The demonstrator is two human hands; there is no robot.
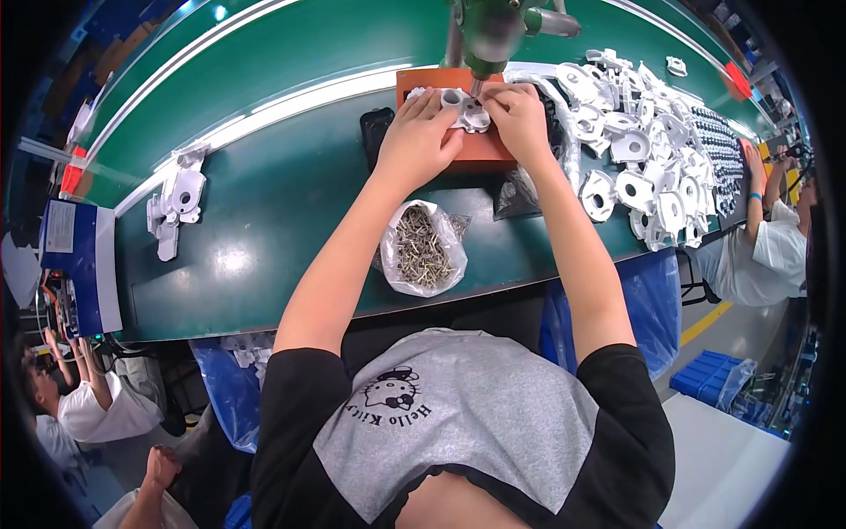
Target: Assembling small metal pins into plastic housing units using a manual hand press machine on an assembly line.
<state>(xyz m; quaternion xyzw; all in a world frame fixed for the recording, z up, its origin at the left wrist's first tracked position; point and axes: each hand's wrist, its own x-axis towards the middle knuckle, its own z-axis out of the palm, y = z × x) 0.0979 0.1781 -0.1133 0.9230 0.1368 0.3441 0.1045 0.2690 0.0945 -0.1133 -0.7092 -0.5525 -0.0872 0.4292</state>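
A white moulded plastic part (474, 117) lies on an orange block (480, 152) beneath the tip of a green press-like machine (490, 40). My left hand (418, 145) grips the part's left side, thumb and fingers curled against it. At the right side, my right hand (520, 116) is closed, its thumb and fingertips pinched together beside the machine's tip. Whatever those fingertips hold is too small or hidden to make out. Nearer to me, an opened clear bag (390, 275) contains many small metal screws or pins (421, 247).
A large heap of white plastic parts (630, 145) covers the bench's right side. Several more parts (181, 198) lie at the left. A black tray (377, 137) stands beside the orange block. Rows of small dark pieces (718, 154) sit far right, near another person's arm (755, 189).
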